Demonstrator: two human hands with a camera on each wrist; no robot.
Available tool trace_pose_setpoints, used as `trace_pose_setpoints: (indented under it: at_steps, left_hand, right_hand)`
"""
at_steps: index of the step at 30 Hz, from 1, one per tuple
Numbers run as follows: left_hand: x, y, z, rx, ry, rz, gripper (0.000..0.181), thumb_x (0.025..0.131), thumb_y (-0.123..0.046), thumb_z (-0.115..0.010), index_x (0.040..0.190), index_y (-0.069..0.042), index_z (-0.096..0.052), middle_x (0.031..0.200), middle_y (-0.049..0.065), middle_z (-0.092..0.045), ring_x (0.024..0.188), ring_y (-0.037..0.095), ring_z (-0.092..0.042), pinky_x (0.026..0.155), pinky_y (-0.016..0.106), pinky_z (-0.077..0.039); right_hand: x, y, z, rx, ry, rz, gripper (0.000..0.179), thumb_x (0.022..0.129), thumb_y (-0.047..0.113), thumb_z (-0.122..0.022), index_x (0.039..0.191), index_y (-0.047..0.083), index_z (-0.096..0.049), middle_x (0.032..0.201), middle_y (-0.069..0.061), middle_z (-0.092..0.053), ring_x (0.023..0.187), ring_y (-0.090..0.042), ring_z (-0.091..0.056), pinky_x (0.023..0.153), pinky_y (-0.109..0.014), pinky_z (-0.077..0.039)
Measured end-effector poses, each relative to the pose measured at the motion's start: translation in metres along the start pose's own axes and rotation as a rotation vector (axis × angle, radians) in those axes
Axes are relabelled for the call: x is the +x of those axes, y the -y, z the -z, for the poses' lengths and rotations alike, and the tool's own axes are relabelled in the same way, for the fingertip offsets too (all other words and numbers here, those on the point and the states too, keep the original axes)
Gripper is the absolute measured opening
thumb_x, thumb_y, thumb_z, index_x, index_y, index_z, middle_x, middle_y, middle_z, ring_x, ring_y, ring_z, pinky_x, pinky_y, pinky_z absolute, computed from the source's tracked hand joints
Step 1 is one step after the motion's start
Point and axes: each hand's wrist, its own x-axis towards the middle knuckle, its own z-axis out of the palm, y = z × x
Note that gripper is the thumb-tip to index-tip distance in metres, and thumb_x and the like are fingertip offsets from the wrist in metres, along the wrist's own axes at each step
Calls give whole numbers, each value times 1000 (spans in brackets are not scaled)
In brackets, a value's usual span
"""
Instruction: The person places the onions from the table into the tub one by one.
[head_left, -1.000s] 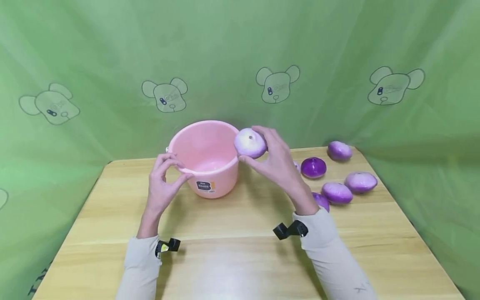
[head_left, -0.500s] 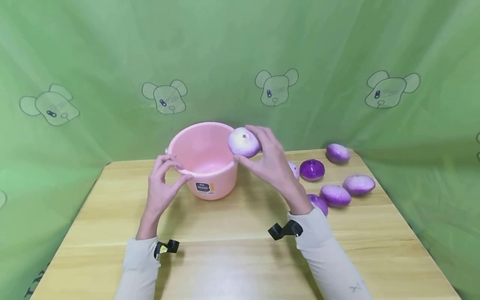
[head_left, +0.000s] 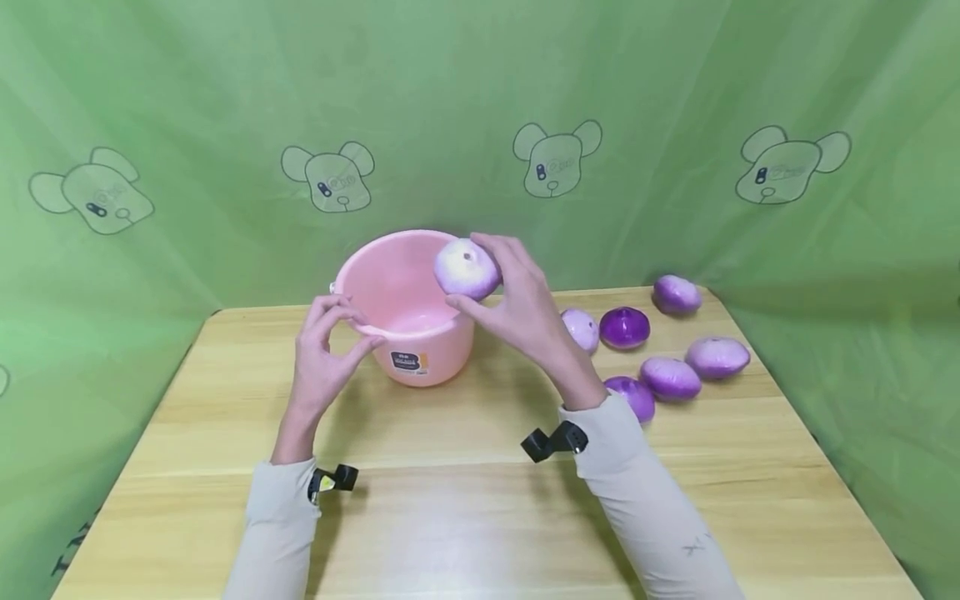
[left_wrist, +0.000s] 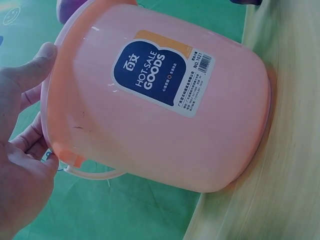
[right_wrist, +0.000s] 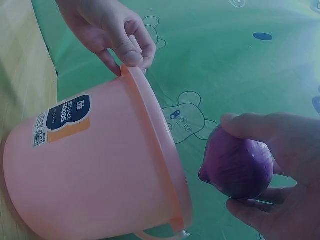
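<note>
Green cloth (head_left: 442,75) walled my remote head view, where the right hand (head_left: 521,308) clasped an onion (head_left: 467,271) above the right side of the bucket (head_left: 442,358); my left-wrist view had the left hand (left_wrist: 20,150) pinching its rim (left_wrist: 48,107), seemingly to steady it, and my right-wrist view showed the onion apart from that rim

The head view is bright and evenly lit, with pale glare on the near tabletop (head_left: 457,521) and soft shadows beside the left sleeve (head_left: 276,525) and right sleeve (head_left: 648,496). Both wrist views are dimmer and bluish-green; in the left, the label (left_wrist: 162,74) on the pink bucket (left_wrist: 147,135) reads crisply.
</note>
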Motion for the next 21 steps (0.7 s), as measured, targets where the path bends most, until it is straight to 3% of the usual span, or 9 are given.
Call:
trace_pose_setpoints:
  at_steps: [9,21]
  left_hand:
    - [4,0,0,-4,-7,-7,29,71,20,-81,94,15,-64,113,34,-51,126,50,-45,123,45,-30]
    - [-1,-1,-1,-12,-1,-11,29,70,23,-80,94,16,-63,113,35,-52,125,49,-46,123,43,-31]
  right_hand:
    - [10,2,-10,11,-6,26,81,81,32,-89,148,7,-49,143,-13,-53,128,-25,-54,107,-40,-49]
    - [11,5,-26,39,61,-25,80,83,33,-88,148,9,-48,143,-10,-54,127,-24,-55,103,-40,-52]
